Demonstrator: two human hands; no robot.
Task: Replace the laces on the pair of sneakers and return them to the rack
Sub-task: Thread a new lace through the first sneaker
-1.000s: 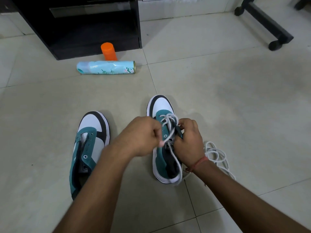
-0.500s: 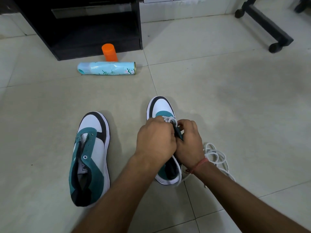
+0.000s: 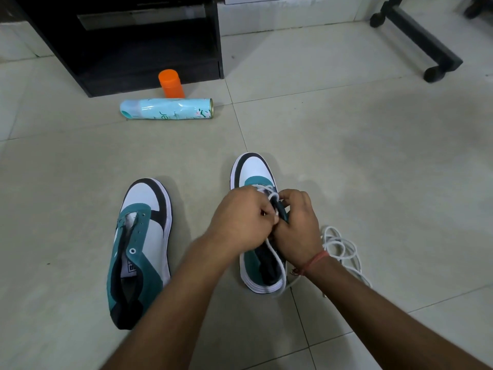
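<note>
Two teal, white and black sneakers stand on the tiled floor. The left sneaker (image 3: 141,247) has bare eyelets and no lace. Both hands work over the right sneaker (image 3: 253,172), which carries a white lace (image 3: 272,194) through its front eyelets. My left hand (image 3: 240,220) covers the middle of that shoe and pinches the lace with curled fingers. My right hand (image 3: 298,225) grips the shoe's right eyelet flap and the lace beside it. A loose pile of white lace (image 3: 338,247) lies on the floor right of the shoe.
A light blue spray can (image 3: 166,109) lies on its side ahead, with an orange cap (image 3: 170,83) standing behind it. A black low cabinet (image 3: 128,41) stands at the back left. A black wheeled stand leg (image 3: 418,38) crosses the back right.
My left hand has slid right from the shoe's left side onto its lacing, closing against my right hand. The right hand and both sneakers have stayed in place.
</note>
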